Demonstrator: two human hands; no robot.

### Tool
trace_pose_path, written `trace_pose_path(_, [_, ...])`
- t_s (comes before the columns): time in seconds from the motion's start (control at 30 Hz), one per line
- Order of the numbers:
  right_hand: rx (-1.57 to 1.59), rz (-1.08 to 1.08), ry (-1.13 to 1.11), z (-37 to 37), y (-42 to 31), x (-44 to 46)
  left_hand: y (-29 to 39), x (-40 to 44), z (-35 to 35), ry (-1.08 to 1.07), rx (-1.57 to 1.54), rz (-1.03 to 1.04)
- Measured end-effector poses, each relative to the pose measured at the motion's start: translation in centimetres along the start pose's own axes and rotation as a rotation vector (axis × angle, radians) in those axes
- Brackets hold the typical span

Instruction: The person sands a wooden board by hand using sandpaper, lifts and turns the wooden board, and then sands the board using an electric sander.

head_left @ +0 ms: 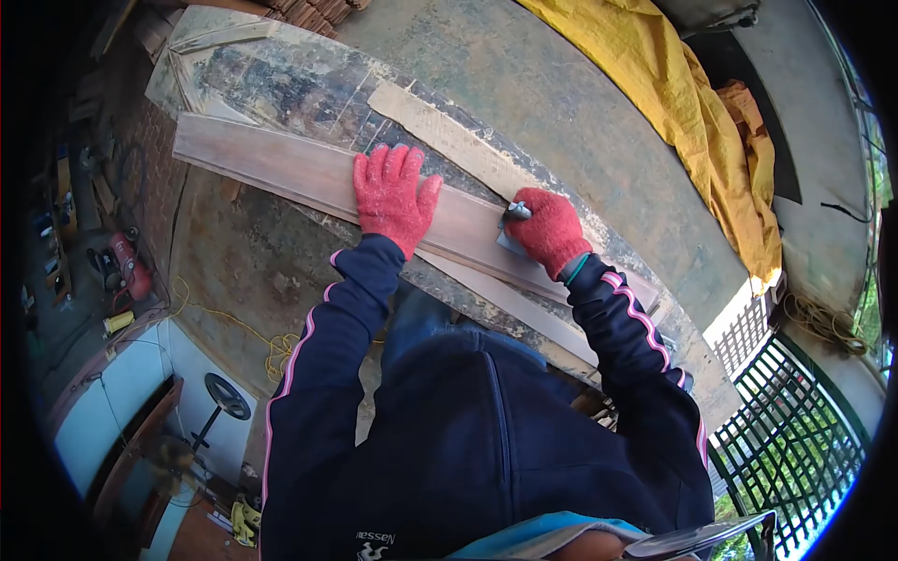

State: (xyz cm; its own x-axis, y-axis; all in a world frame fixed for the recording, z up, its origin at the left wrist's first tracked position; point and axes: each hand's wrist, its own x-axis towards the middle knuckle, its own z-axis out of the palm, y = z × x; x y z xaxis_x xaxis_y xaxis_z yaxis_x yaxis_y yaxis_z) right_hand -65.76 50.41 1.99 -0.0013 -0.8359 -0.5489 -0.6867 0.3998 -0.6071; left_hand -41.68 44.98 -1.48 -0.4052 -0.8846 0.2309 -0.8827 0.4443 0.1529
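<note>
A long reddish-brown wooden plank (281,161) lies across the worn workbench (313,79). My left hand (397,196), in a red glove, rests flat on the plank with its fingers spread. My right hand (547,229), in a red glove too, is closed around a small scraper-like tool (514,213) at the plank's surface, right of my left hand; most of the tool is hidden by the glove. Beyond the plank lies a pale rough-edged board (449,140). A thinner strip of wood (510,304) lies on the near side of the plank.
Pale wooden strips (220,37) lie at the bench's far left end. A yellow tarp (645,70) is at the upper right. On the left floor are a red machine (129,266) and a yellow cord (229,313). A green lattice gate (790,435) stands lower right.
</note>
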Motion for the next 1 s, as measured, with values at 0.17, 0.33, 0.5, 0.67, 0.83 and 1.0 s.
trace_pose_path(0.17, [0.045,0.026,-0.033,-1.3,2.4,-1.6,-0.2,0.0,0.1,0.018,-0.007,0.006])
trace_pose_path(0.33, [0.059,0.024,0.074,-1.1,3.0,-2.2,0.1,0.0,0.0,-0.008,-0.029,-0.028])
trace_pose_path(0.5, [-0.012,-0.138,0.061,1.3,-1.8,1.0,-0.1,-0.1,0.1,0.002,-0.002,-0.02])
trace_pose_path(0.67, [0.129,0.077,0.026,-1.7,3.2,-2.0,-0.2,-0.1,0.3,0.022,-0.02,-0.028])
trace_pose_path(0.83, [-0.016,-0.013,0.014,-0.2,0.1,0.0,0.0,-0.1,0.4,0.018,-0.011,-0.036])
trace_pose_path(1.0, [-0.002,-0.037,-0.004,0.2,-1.3,0.8,-0.7,-0.2,0.3,0.029,-0.022,-0.031])
